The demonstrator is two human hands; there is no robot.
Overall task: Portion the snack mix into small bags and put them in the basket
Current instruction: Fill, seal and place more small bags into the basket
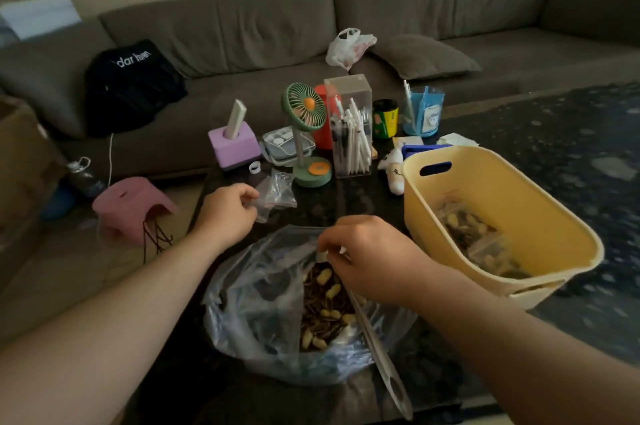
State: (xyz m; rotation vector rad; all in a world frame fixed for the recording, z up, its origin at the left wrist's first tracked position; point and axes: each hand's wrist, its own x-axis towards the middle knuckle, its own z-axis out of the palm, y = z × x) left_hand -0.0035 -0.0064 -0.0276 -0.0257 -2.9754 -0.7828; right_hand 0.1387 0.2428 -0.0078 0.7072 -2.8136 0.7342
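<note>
Clear big bag [263,303] (crumpled), peanuts and seeds [323,306] heaped inside

basket: pale yellow plastic basket [540,216], plain, no pattern
bags in basket: clear small bags [474,234] showing tan and dark brown mix
big bag: clear bluish plastic bag [263,303], left of basket; snack mix [325,306] inside is dark striped seeds with pale yellow peanuts
small bag: clear zip bag [277,194] with thin red line, left of basket
scoop: translucent grey plastic scoop handle [381,355]
table: black table top [346,202] with grey speckle
fan: green desk fan [304,133] behind basket, orange centre, orange disc on base
box: lilac cube holder [235,147], white stick
stool: pink plastic stool [133,206], far left of basket
sofa: grey-brown fabric sofa [277,26], plain
</note>
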